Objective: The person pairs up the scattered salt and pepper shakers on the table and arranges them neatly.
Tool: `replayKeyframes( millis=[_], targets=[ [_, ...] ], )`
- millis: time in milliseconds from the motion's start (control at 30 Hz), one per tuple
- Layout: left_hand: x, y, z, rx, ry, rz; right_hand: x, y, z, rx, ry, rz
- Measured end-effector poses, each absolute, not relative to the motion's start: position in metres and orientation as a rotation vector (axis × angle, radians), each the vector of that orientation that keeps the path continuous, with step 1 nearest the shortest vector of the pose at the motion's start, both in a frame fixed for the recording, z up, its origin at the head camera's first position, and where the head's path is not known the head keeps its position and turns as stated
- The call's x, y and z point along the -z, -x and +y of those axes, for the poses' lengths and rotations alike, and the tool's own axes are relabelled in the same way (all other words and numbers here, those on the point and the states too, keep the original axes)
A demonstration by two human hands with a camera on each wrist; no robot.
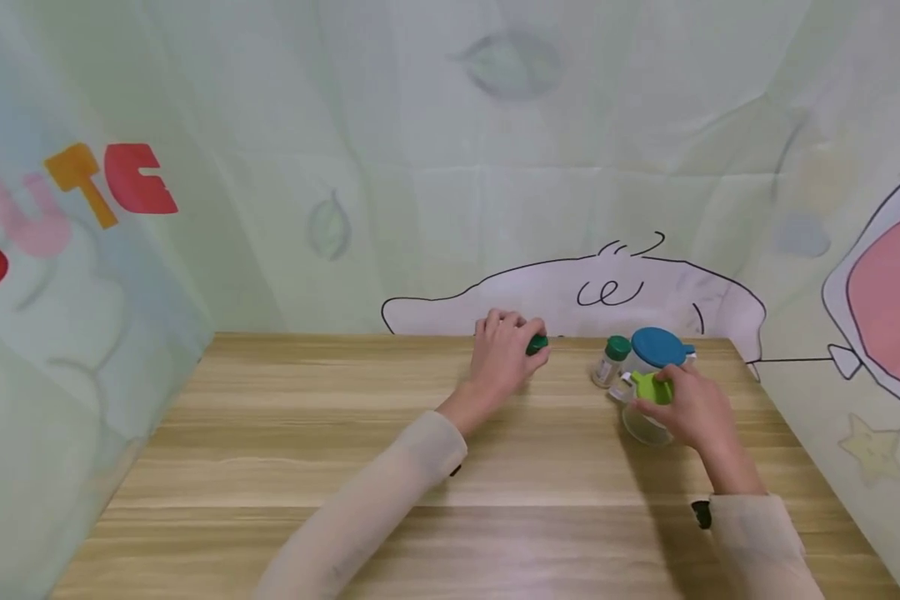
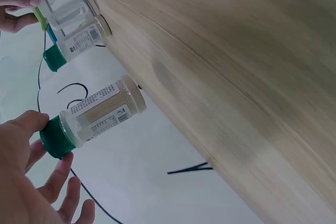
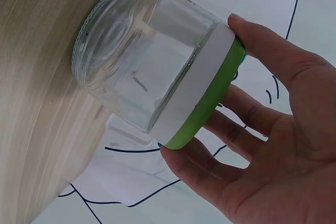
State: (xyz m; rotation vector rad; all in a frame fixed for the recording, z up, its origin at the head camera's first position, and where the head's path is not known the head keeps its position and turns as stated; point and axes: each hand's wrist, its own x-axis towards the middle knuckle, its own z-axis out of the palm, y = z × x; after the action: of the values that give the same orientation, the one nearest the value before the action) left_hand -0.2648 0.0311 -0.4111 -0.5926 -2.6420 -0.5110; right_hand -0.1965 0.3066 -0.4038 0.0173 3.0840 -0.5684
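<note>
With thumb and fingers my left hand (image 1: pixel 501 354) pinches the green cap (image 2: pixel 56 136) of a clear spice shaker (image 2: pixel 102 111). Pale brown powder and printed labels show through its side; whether its base touches the table is hard to tell. On the right, my right hand (image 1: pixel 697 410) holds a clear glass jar (image 3: pixel 142 61) by the rim of its green and white lid (image 3: pixel 207 95). The jar looks upright and has nothing visible inside. Just behind it stand a second green-capped shaker (image 1: pixel 610 364) and a container with a blue lid (image 1: pixel 658 347).
The wooden table (image 1: pixel 307 450) ends at the back against a printed cloth (image 1: pixel 420 167), which also hangs along both sides. The jar, second shaker and blue-lidded container stand close together near the back right corner.
</note>
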Motion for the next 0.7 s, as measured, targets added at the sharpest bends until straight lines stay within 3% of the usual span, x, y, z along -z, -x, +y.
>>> replayKeyframes(
  millis=[700],
  targets=[
    [0.417,0.259,-0.051,0.506,0.48,-2.646,0.399,0.197,0.308,0.555,0.034,3.079]
  ],
)
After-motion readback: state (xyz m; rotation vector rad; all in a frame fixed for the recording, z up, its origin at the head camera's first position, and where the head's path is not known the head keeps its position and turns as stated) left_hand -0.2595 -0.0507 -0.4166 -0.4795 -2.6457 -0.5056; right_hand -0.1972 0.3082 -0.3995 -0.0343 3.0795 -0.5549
